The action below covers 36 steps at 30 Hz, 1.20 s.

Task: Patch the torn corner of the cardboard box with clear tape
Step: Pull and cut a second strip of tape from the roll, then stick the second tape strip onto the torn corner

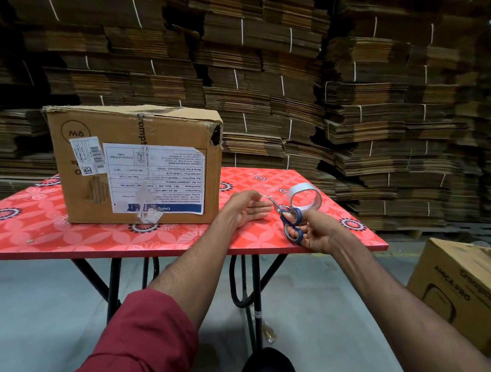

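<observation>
While scissors (289,219) point up-left, right hand (310,232) grips their handles.

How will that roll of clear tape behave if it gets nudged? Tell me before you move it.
The roll of clear tape stands on edge on the red table, so a nudge would probably roll or topple it. Its hollow core suggests it is light. The right hand with the scissors sits close enough to bump it.

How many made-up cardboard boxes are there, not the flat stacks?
2: one cardboard box stands on the red table; a second box sits on the floor at right, partly cut off. Others may be hidden.
</observation>
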Each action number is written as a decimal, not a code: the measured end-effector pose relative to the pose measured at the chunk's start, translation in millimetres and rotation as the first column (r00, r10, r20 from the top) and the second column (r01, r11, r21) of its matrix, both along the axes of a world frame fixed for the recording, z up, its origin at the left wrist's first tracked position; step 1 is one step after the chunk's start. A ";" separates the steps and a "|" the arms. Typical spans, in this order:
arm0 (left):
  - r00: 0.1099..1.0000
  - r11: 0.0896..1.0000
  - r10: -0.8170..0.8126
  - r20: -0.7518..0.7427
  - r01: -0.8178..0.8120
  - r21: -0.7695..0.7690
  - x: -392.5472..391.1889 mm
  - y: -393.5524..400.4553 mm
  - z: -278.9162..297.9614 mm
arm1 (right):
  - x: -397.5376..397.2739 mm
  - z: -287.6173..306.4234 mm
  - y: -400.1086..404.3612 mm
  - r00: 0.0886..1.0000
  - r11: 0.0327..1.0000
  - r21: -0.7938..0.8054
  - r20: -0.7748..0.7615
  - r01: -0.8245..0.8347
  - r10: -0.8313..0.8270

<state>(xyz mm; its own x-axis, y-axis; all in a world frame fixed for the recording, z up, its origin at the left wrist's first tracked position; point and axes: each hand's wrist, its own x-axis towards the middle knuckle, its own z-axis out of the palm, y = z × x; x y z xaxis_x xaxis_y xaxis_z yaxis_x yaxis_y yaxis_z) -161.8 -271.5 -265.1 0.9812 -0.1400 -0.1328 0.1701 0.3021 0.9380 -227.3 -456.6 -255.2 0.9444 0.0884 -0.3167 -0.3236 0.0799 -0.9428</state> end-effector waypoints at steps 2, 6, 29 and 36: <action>1.000 1.000 0.008 0.017 -0.008 -0.018 -0.4 0.4 -2.0 | 1.3 1.0 2.4 1.000 0.998 -0.067 0.012 -0.002 0.003; 0.997 0.997 0.035 0.063 -0.031 -0.067 -2.2 2.8 -5.3 | 2.0 13.3 10.9 0.995 0.903 -0.429 0.098 0.022 0.023; 0.947 0.990 -0.080 0.312 0.039 0.135 -25.4 25.0 10.6 | 28.8 40.8 36.8 0.908 0.911 -0.314 0.399 0.267 -0.129; 0.923 0.979 -0.146 0.357 0.084 0.184 -36.7 39.4 20.0 | 30.7 44.0 45.0 0.963 0.996 -0.092 0.269 0.020 0.005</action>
